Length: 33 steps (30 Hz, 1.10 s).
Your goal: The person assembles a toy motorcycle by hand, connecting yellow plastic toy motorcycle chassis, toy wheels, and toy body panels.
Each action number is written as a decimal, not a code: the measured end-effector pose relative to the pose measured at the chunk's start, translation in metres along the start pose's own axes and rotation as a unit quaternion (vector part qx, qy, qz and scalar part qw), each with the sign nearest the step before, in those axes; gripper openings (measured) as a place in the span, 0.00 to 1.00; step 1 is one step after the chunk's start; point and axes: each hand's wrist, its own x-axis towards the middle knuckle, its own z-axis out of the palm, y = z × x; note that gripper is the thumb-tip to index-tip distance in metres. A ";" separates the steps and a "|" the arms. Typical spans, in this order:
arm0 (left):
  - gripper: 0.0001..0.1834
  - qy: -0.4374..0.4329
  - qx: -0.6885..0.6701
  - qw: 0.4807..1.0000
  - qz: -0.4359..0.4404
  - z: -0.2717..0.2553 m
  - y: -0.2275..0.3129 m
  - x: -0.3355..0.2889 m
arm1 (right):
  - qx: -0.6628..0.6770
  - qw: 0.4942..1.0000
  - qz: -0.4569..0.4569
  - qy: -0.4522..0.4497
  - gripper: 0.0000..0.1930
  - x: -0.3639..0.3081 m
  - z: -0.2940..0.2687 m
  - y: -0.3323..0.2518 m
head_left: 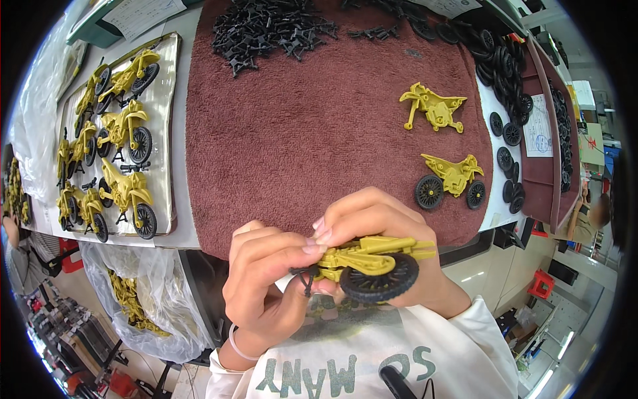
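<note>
In front of my chest is a yellow toy motorcycle [359, 258] with a black spoked wheel facing down and toward me. My right hand [392, 219] is closed around it from the far and right side. The fingers of my left hand [262, 286] are pinched at its left end, where a small black plastic part [306, 276] sticks out beside the thumb. Whether that part is fixed to the toy is hidden by the fingers. Beyond my right hand, on the brown towel [299, 133], lie a yellow motorcycle with two wheels [453, 178] and a wheelless yellow motorcycle body [435, 108].
A tray [166, 86] at left carries several motorcycles with black wheels. Small black parts [266, 30] are heaped at the towel's far edge. Black wheels [502, 70] lie along the right, beside a maroon bin [538, 179]. A plastic bag [176, 299] holding yellow pieces is lower left.
</note>
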 end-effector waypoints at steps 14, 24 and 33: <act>0.20 0.002 0.000 1.000 0.006 0.000 0.002 -0.003 | -0.071 0.990 -0.107 0.063 0.13 -0.002 0.008 0.004; 0.19 -0.030 -0.260 0.933 -0.248 -0.011 0.003 0.012 | 0.125 0.984 0.111 0.064 0.30 0.003 -0.003 -0.001; 0.30 -0.114 -0.301 0.872 -0.368 -0.033 0.004 0.038 | -0.090 0.996 0.005 -0.024 0.34 0.023 0.008 -0.013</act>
